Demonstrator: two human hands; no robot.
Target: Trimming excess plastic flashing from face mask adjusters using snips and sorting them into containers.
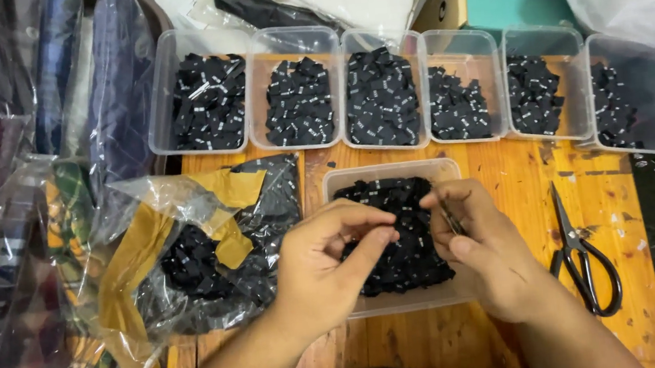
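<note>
Both my hands hover over a clear plastic tub [390, 173] filled with small black fabric labels [400, 269]. My left hand [327, 260] pinches a small black label between thumb and forefinger. My right hand [481, 241] holds a thin metal tool, tweezers or a small snip, its tip meeting the left fingers. The piece between the fingertips is mostly hidden.
Several clear tubs of black labels [300, 103] line the back of the wooden table [519, 181]. Black scissors [583, 259] lie at the right. A crumpled clear bag with yellow tape [190, 253] holds more labels at left. Bagged fabric piles up far left.
</note>
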